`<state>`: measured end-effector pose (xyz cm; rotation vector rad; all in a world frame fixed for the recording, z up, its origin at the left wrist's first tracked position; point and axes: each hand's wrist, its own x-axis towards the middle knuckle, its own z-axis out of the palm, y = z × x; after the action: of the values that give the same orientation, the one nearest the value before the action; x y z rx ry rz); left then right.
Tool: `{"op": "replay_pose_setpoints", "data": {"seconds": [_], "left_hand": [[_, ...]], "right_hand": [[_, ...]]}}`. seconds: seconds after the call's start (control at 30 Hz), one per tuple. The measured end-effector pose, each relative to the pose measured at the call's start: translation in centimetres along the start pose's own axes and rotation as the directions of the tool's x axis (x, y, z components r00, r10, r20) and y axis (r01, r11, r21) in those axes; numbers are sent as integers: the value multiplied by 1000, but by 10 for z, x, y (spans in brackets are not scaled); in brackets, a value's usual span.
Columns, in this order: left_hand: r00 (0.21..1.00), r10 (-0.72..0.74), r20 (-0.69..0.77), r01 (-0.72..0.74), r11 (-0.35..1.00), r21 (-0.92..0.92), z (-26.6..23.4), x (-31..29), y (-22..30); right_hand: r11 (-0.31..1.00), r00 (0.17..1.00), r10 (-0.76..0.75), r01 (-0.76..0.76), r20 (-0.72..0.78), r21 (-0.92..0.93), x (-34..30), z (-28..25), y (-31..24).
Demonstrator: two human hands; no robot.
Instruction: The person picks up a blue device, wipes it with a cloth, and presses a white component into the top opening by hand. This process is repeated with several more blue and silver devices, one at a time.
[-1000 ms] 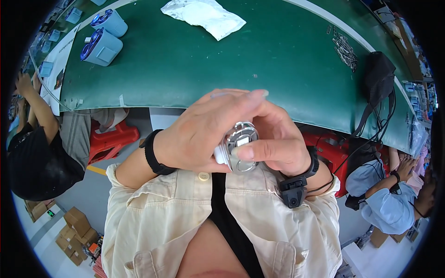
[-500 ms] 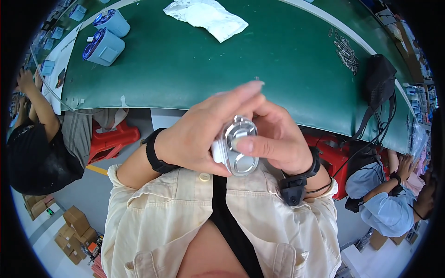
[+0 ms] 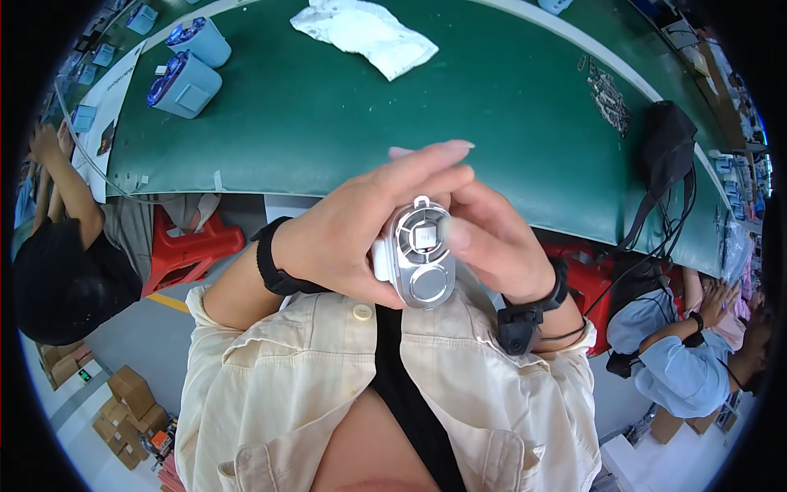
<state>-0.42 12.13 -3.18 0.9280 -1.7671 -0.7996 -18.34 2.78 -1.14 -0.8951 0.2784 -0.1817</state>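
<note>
Upright between my hands, in front of my chest, is a small oval device [image 3: 416, 283] with a shiny silver top and a white side. A spoked ring with a small white square in its middle sits on the far part of the top, and a plain round disc on the near part. My left hand [image 3: 348, 230] wraps the device from the left, its fingers stretched past the far side. My right hand [image 3: 504, 246] cups it from the right, its thumb raised beside the ring. The fingers' contact behind the device is hidden.
The green table [image 3: 328, 131] lies ahead. On it are two light-blue containers [image 3: 188, 86] with dark-blue tops, a white plastic bag [image 3: 369, 33], a pile of small metal parts [image 3: 608, 100] and a black bag [image 3: 666, 148] with cables. People sit on both sides, near red stools [image 3: 193, 250].
My right thumb has lifted off the silver top and moved right, uncovering the spoked ring and its white square. The device has stayed almost in place.
</note>
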Motion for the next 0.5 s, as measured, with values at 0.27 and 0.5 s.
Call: {"op": "replay_pose_setpoints", "data": {"seconds": [0.27, 0.5], "left_hand": [[975, 117, -191, -158, 964, -214, -1, 6, -8], [940, 237, -247, -215, 970, 111, 2, 15, -17]], "right_hand": [[982, 983, -178, 174, -42, -78, -7, 15, -11], [691, 907, -402, 391, 126, -608, 4, 7, -6]]}}
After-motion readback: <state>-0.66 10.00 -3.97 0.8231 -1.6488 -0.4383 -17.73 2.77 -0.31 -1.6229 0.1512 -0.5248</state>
